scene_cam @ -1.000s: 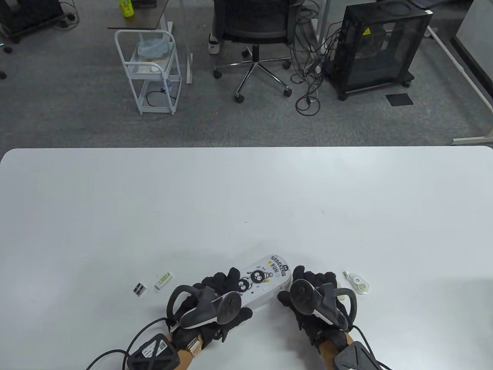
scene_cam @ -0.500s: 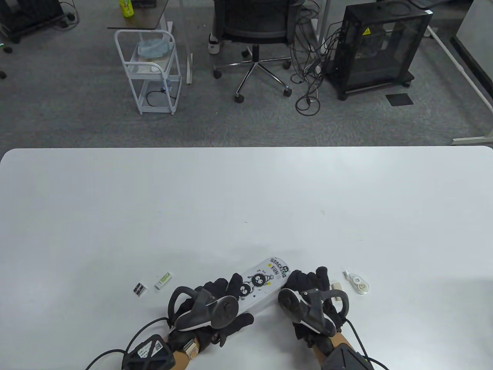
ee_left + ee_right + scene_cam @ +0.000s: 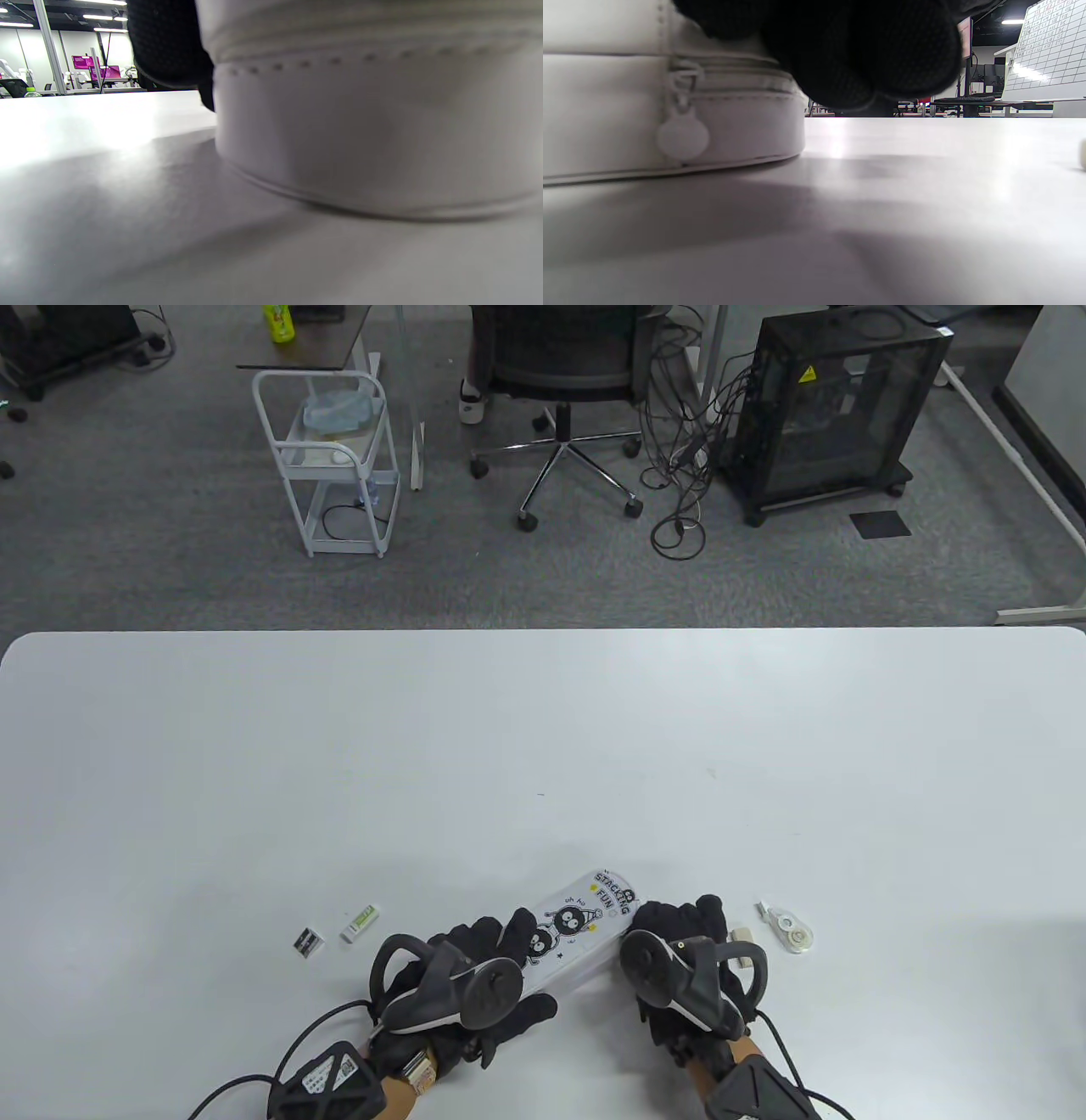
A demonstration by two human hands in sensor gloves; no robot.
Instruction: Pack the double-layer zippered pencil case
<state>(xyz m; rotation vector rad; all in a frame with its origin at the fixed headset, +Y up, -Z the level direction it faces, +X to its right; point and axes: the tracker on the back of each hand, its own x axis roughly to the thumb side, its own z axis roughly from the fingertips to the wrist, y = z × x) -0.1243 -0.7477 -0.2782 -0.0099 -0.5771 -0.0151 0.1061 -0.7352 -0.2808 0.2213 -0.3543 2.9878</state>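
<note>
White cartooned pencil case (image 3: 577,931) (zipped) gripped by left hand (image 3: 475,984) and right hand (image 3: 687,976)

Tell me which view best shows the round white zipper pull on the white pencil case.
Right wrist view: the round white zipper pull hangs in plain sight on the white pencil case side. Table view shows only the case's printed top; left wrist view only a blurred wall with stitching.

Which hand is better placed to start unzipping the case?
Right hand: it sits at the pencil case end where the round zipper pull hangs; the left hand steadies the other end.
</note>
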